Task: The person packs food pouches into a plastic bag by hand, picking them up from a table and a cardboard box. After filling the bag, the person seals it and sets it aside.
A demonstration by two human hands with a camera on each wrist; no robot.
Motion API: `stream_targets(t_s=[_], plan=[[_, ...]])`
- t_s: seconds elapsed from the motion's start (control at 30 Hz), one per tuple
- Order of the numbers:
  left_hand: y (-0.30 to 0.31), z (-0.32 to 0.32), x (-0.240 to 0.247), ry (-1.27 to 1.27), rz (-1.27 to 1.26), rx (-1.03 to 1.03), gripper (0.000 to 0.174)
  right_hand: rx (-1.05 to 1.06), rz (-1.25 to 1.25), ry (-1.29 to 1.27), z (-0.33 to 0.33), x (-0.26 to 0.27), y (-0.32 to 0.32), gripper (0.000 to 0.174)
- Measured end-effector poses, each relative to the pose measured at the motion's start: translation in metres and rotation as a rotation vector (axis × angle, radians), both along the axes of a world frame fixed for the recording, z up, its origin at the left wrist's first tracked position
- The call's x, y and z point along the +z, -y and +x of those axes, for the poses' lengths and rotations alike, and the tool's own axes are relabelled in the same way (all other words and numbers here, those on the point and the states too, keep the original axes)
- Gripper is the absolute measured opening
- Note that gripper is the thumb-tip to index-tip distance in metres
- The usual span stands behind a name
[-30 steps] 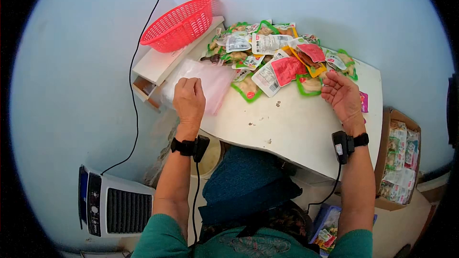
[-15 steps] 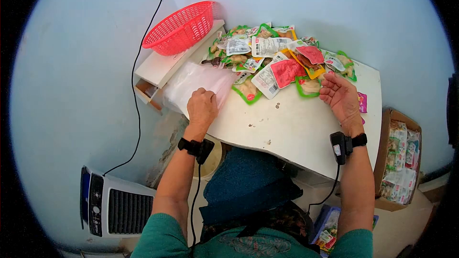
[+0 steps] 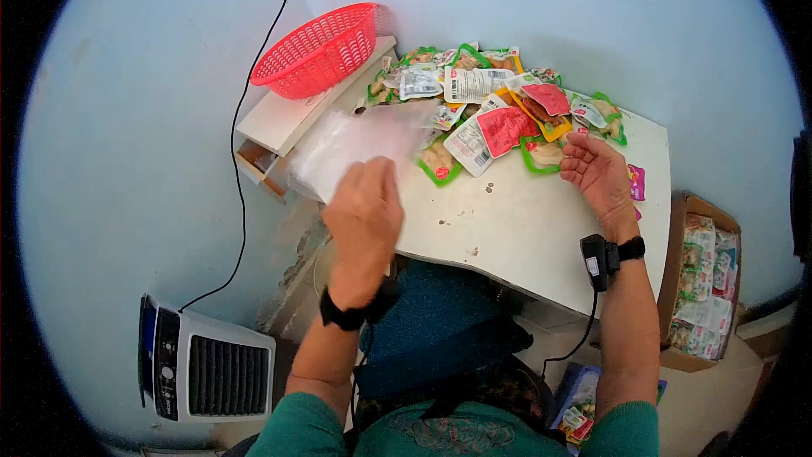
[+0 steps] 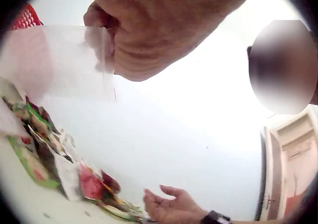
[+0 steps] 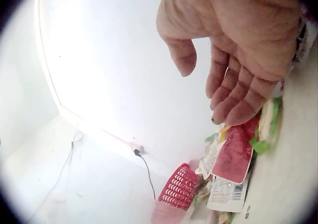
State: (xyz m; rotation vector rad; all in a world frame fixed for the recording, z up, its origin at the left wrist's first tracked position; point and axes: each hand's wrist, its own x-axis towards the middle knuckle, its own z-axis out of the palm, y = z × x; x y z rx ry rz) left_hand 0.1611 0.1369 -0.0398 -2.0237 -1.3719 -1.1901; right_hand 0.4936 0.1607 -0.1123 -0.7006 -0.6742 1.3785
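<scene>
Some of this is tough to make out. The big heap of shiny plastic food pouches with green, yellow and red patches (image 3: 478, 83) has its left side partly covered by see-through plastic. The bare left hand (image 3: 364, 216) is smeared with blur from above, and in its own wrist view it's cut off along the top, so I can't pick out every fingertip.

Grip-wise, the left hand pinches the edge of a thin rectangular clear plastic bag (image 4: 74, 65). The bare right hand (image 3: 599, 176) is holding nothing, thumb well apart from the loosely bent fingers, just beside the heap. The bag is over the table's left edge, looking flat, milky and a bit pinkish. Can't tell where it ends and the plastic under it begins.

Around that: pale blue wall (image 3: 169, 76), white table with a curved near edge (image 3: 533, 228), white air cooler with a dark grille (image 3: 228, 377) low on the left, brown cardboard box of packets (image 3: 687, 361) past the right edge, and an oval red plastic basket (image 3: 326, 49) by the far left corner.
</scene>
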Motion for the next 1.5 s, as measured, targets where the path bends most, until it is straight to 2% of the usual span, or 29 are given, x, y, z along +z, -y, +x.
stream_targets(t_s=[0.17, 0.27, 0.4, 0.43, 0.57, 0.7, 0.8, 0.9, 1.0, 1.1, 1.2, 1.23, 1.33, 1.43, 1.5], plan=[[0.037, 0.054, -0.024, 0.060, -0.127, -0.204, 0.008, 0.024, -0.053, 0.122, -0.010, 0.008, 0.012, 0.035], [0.045, 0.077, -0.038, 0.109, -0.237, -0.265, 0.008, 0.053, -0.136, 0.484, -0.039, 0.045, 0.036, 0.040], [0.045, 0.091, -0.051, 0.147, -0.297, -0.307, 0.009, 0.123, -0.193, 0.675, -0.048, 0.040, 0.056, 0.041], [0.045, 0.093, -0.053, 0.166, -0.304, -0.314, 0.009, 0.163, -0.191, 0.678, -0.050, 0.042, 0.063, 0.040], [0.054, 0.101, -0.060, 0.159, -0.362, -0.364, 0.009, 0.085, -0.215, 0.563, -0.061, 0.037, 0.082, 0.034], [0.057, 0.103, -0.061, 0.194, -0.372, -0.374, 0.008, 0.034, -0.185, 0.588, -0.064, 0.014, 0.085, 0.028], [0.056, 0.100, -0.061, 0.261, -0.334, -0.388, 0.008, 0.004, -0.213, 0.745, -0.063, 0.007, 0.087, 0.029], [0.053, 0.093, -0.054, 0.326, -0.319, -0.380, 0.007, -0.273, -0.118, 1.340, -0.057, -0.002, 0.089, 0.027], [0.053, 0.093, -0.055, 0.317, -0.273, -0.382, 0.006, -0.589, 0.084, 1.695, -0.067, 0.004, 0.105, 0.030], [0.058, 0.096, -0.058, 0.292, -0.253, -0.405, 0.007, -0.661, 0.364, 1.712, -0.080, 0.023, 0.117, 0.018], [0.065, 0.098, -0.057, 0.293, -0.313, -0.413, 0.009, -0.490, 0.756, 1.680, -0.082, 0.022, 0.112, 0.015], [0.067, 0.099, -0.057, 0.297, -0.341, -0.412, 0.010, -0.392, 0.733, 1.590, -0.084, 0.020, 0.115, 0.014], [0.070, 0.098, -0.061, 0.334, -0.342, -0.465, 0.012, -0.297, 0.585, 1.545, -0.085, 0.010, 0.115, 0.022], [0.074, 0.100, -0.065, 0.420, -0.398, -0.488, 0.016, -0.126, 0.336, 1.337, -0.087, 0.023, 0.117, 0.030], [0.076, 0.098, -0.066, 0.379, -0.430, -0.487, 0.024, -0.134, 0.415, 1.400, -0.080, 0.015, 0.114, 0.036]])
